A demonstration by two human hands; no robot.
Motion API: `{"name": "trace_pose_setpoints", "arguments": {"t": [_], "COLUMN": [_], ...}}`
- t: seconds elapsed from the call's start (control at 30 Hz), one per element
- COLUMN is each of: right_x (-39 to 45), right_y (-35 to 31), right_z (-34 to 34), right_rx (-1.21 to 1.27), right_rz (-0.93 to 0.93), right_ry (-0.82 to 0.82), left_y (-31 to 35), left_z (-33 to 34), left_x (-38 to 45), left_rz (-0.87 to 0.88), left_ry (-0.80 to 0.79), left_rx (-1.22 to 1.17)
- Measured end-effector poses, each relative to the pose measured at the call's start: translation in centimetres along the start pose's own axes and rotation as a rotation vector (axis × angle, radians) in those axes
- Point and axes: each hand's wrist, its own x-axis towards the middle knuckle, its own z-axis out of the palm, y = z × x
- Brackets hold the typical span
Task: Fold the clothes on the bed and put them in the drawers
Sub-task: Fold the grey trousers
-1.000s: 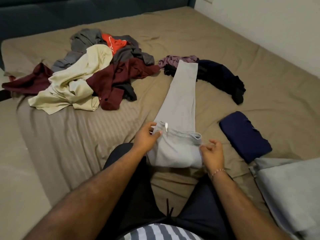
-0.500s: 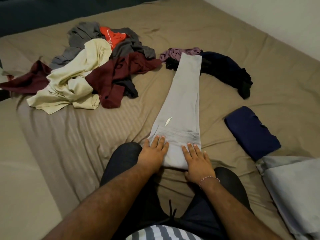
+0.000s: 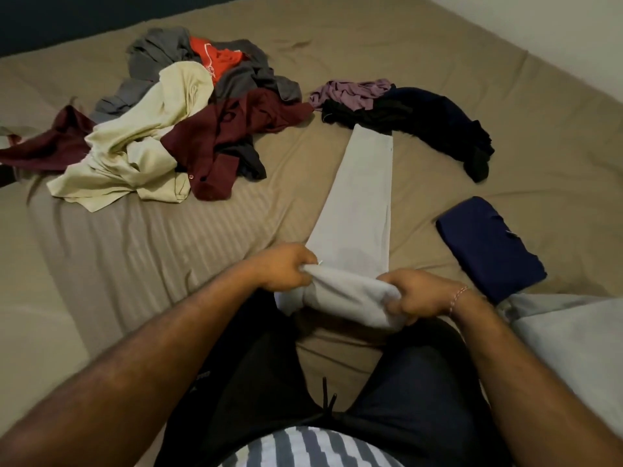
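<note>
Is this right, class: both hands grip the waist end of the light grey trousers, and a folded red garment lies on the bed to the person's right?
One detail is wrong. The folded garment on the person's right is navy blue, not red, as the head view shows. The rest holds: the left hand and right hand both grip the waist end of the light grey trousers on the bed.

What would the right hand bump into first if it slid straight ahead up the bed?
Probably only the grey trousers it grips; beyond their far end lies the dark garment, though the right hand might pass over it, since height is unclear.
</note>
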Motion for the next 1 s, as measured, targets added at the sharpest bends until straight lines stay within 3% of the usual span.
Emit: {"name": "trace_pose_setpoints", "arguments": {"t": [0.17, 0.23, 0.3, 0.4, 0.5, 0.6, 0.73, 0.87, 1.0], "right_x": [2.4, 3.8, 4.6, 5.8, 7.6, 8.7, 9.4, 8.6, 5.1], "right_y": [0.6, 0.5, 0.0, 0.6, 1.9, 2.9, 2.5, 1.3, 1.0], "right_z": [-4.2, -4.1, -2.7, 0.9, 5.2, 7.1, 5.7, 2.5, 0.2], "right_rx": [0.087, 0.014, -0.026, -0.186, -0.518, -0.593, -0.566, -0.553, -0.469], "right_rz": [-0.046, 0.003, -0.034, -0.142, -0.012, 0.099, 0.147, 0.104, 0.039], "right_ry": [0.488, 0.704, 0.808, 0.637, 0.405, 0.426, 0.402, 0.372, 0.090], "left_y": [1.1, 1.3, 1.6, 0.6, -2.4, -4.1, -3.9, -2.9, -2.2], "left_z": [-2.7, -2.7, -1.4, 3.6, 8.6, 9.5, 6.6, 2.8, 0.2], "left_x": [5.2, 7.1, 7.4, 6.2, 4.9, 5.6, 7.2, 7.4, 5.3], "left_rz": [-0.011, -0.095, -0.059, 0.095, 0.006, -0.096, -0.103, -0.084, 0.025], "left_ry": [0.422, 0.474, 0.491, 0.439, 0.209, 0.204, 0.240, 0.148, -0.101], "left_rx": [-0.088, 0.021, 0.116, 0.324, 0.562, 0.632, 0.717, 0.614, 0.374]}}
